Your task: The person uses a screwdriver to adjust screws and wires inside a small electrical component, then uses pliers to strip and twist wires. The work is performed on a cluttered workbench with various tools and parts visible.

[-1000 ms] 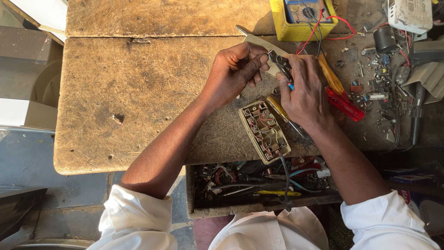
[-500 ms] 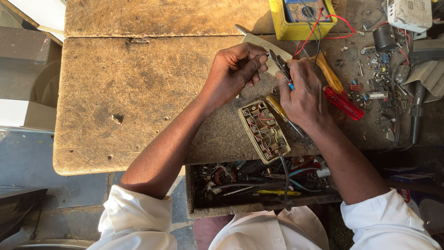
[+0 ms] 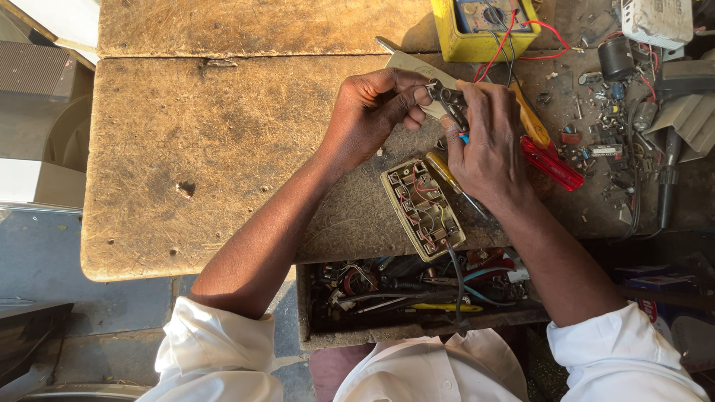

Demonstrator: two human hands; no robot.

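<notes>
My left hand [image 3: 372, 112] and my right hand [image 3: 488, 145] meet above a worn wooden workbench [image 3: 223, 149]. The right hand grips small pliers [image 3: 449, 102] with blue handles, their jaws pointing toward my left fingers. My left fingertips pinch something small at the jaws; what it is I cannot make out. Just below the hands lies an opened beige electrical box [image 3: 422, 208] with red wiring inside and a dark cable running out of it. A yellow-handled screwdriver [image 3: 447, 175] rests beside it.
A yellow multimeter [image 3: 484, 26] with red leads stands at the back. A red-and-yellow screwdriver [image 3: 547, 152] lies to the right, beside scattered small electronic parts [image 3: 611, 112]. An open drawer [image 3: 417, 298] of tools and wires sits under the bench's front edge.
</notes>
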